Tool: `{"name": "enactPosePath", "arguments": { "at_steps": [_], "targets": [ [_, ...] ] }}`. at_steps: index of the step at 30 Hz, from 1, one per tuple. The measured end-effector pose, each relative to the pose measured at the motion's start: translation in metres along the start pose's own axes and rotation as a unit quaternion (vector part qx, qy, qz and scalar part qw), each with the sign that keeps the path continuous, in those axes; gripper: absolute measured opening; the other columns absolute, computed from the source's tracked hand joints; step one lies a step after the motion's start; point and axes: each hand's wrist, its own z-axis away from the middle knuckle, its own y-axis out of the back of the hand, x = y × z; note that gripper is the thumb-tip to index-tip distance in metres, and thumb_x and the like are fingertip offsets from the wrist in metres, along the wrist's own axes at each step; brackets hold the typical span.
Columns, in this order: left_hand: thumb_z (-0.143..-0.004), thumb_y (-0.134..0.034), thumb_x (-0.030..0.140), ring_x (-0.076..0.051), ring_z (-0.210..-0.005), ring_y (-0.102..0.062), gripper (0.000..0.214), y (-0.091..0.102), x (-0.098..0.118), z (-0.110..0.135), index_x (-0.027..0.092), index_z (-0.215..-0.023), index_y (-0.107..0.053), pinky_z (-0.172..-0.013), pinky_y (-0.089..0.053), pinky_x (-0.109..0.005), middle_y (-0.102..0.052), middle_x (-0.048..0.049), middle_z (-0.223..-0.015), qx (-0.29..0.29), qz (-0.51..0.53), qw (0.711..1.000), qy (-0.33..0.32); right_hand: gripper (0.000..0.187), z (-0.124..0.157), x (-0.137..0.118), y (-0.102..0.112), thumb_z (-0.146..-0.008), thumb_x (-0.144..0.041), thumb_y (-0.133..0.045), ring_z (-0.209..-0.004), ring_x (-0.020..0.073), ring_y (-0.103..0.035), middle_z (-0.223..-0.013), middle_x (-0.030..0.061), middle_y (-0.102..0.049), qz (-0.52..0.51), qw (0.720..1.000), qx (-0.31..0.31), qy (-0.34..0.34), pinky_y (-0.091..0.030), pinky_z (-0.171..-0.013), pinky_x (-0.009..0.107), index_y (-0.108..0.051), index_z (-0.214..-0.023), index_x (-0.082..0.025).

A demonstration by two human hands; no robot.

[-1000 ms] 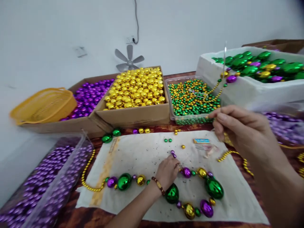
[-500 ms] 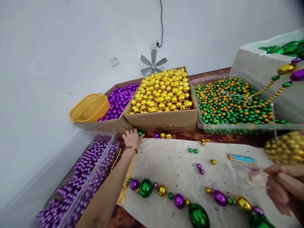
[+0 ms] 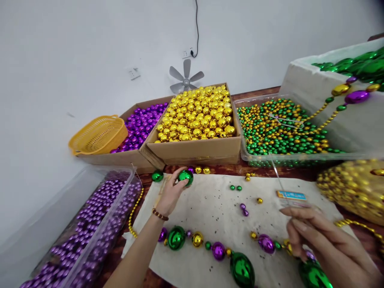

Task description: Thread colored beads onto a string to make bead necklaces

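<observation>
My left hand point(image 3: 171, 194) is closed around a large shiny green bead point(image 3: 185, 178), just above the top edge of the white cloth point(image 3: 207, 218). Another green bead point(image 3: 157, 176) lies to its left. At the right, the thumb and forefinger of my right hand point(image 3: 325, 244) pinch a long thin needle point(image 3: 277, 175) that points up; its lower end is hard to see. Below the hands, a strand of green, purple and gold beads point(image 3: 218, 251) crosses the cloth. My right hand partly covers more of these beads point(image 3: 266, 243).
Boxes of gold balls point(image 3: 198, 116) and purple balls point(image 3: 144, 124) stand behind, with a yellow basket point(image 3: 99, 136). A clear bin point(image 3: 270, 157) holds small green and gold beads. Purple beads point(image 3: 90, 224) fill the left bin. Loose small beads and a blue packet point(image 3: 291, 195) lie on the cloth.
My left hand has picked up a green bead from beside the boxes and moved right and nearer with it. My right hand has moved left with the needle.
</observation>
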Motion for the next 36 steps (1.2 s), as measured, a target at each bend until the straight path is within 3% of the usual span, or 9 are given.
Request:
{"name": "enactPosePath", "arguments": {
  "at_steps": [3,7,10,14,19,26,36],
  "targets": [
    [-0.082,-0.061,0.028,-0.022,-0.094,-0.064,0.040,-0.037,0.015,0.024,0.023,-0.121,-0.052,-0.089,-0.050,-0.042,-0.061,-0.0074,-0.112,-0.077,0.188,0.977,0.071,0.029,0.005,-0.002,-0.009,-0.092,-0.038,-0.051,-0.065,0.0198,-0.065,-0.076,0.0054,-0.066,0.022,0.995,-0.094,-0.017,-0.051,-0.054,0.029,-0.057,-0.117,-0.025],
    [-0.088,-0.055,0.034,-0.023,-0.094,-0.066,0.035,-0.080,0.031,0.034,0.021,-0.121,-0.051,-0.094,-0.048,-0.043,-0.064,-0.0074,-0.105,-0.110,0.337,0.926,0.127,0.022,0.015,0.006,-0.026,-0.096,-0.037,-0.045,-0.070,0.0168,-0.067,-0.083,0.0048,-0.069,0.048,0.988,-0.141,-0.031,-0.048,-0.054,0.023,-0.059,-0.102,-0.022],
    [-0.089,-0.054,0.035,-0.023,-0.097,-0.065,0.034,-0.102,0.039,0.033,0.021,-0.120,-0.053,-0.095,-0.049,-0.042,-0.064,-0.0076,-0.108,-0.116,0.392,0.901,0.144,0.022,0.024,0.013,-0.037,-0.096,-0.035,-0.044,-0.064,0.0141,-0.066,-0.073,0.0021,-0.067,0.085,0.984,-0.157,-0.008,-0.047,-0.057,0.022,-0.060,-0.092,-0.020],
    [-0.089,-0.056,0.035,-0.022,-0.092,-0.065,0.028,-0.115,0.047,0.032,0.015,-0.108,-0.058,-0.091,-0.051,-0.040,-0.065,-0.0086,-0.102,-0.104,0.442,0.873,0.179,0.022,0.032,0.018,-0.043,-0.098,-0.032,-0.040,-0.055,0.0122,-0.061,-0.062,-0.0012,-0.062,0.112,0.983,-0.136,0.045,-0.046,-0.056,0.022,-0.057,-0.095,-0.020],
    [-0.088,-0.057,0.036,-0.020,-0.088,-0.065,0.027,-0.115,0.051,0.032,0.013,-0.101,-0.059,-0.084,-0.054,-0.036,-0.065,-0.0092,-0.098,-0.095,0.469,0.848,0.229,0.022,0.036,0.021,-0.044,-0.097,-0.033,-0.040,-0.048,0.0109,-0.057,-0.058,-0.0028,-0.058,0.127,0.984,-0.117,0.045,-0.044,-0.051,0.020,-0.057,-0.097,-0.020],
    [-0.087,-0.058,0.036,-0.020,-0.087,-0.065,0.031,-0.116,0.050,0.034,0.018,-0.112,-0.057,-0.081,-0.054,-0.035,-0.064,-0.0065,-0.102,-0.106,0.455,0.855,0.226,0.023,0.037,0.021,-0.048,-0.096,-0.035,-0.044,-0.045,0.0100,-0.055,-0.055,-0.0037,-0.057,0.110,0.990,-0.085,0.031,-0.043,-0.048,0.020,-0.059,-0.096,-0.019],
    [-0.088,-0.054,0.036,-0.020,-0.089,-0.064,0.035,-0.130,0.055,0.058,0.031,-0.122,-0.050,-0.083,-0.052,-0.042,-0.061,-0.0036,-0.106,-0.140,0.341,0.922,0.116,0.026,0.033,0.029,-0.058,-0.097,-0.040,-0.040,-0.045,0.0111,-0.054,-0.056,-0.0029,-0.056,0.080,0.994,-0.063,0.029,-0.041,-0.048,0.021,-0.057,-0.094,-0.020]
  ]
}}
